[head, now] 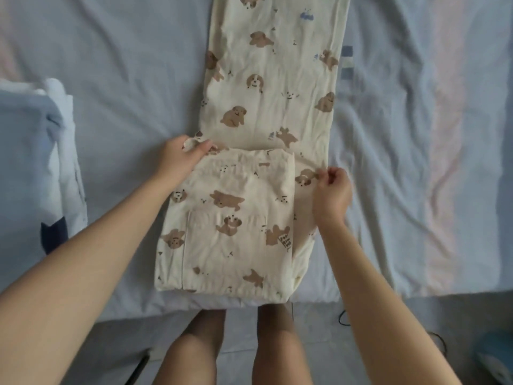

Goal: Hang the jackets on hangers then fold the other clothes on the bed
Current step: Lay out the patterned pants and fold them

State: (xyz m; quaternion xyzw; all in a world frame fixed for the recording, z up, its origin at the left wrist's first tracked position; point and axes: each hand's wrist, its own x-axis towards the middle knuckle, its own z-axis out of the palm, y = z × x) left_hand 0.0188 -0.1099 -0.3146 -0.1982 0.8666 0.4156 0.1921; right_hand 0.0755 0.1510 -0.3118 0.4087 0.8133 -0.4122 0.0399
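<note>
Centre frame: puppy-print trousers (266, 87) lie lengthwise on the bed (125, 79), near end folded over. Left hand (181, 159) grips the fold's upper-left corner, probably anchoring it. Right hand (331, 193) pinches the right edge, probably squaring layers.

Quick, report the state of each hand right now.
Left hand: grips the left corner of the fold in the puppy-print pajama pants.
Right hand: pinches the right edge of the pants.

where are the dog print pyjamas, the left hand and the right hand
dog print pyjamas (270, 87): head view, flat unfolded stretch of cloth
left hand (181, 158): head view, back of the hand
right hand (331, 194): head view, back of the hand
</note>
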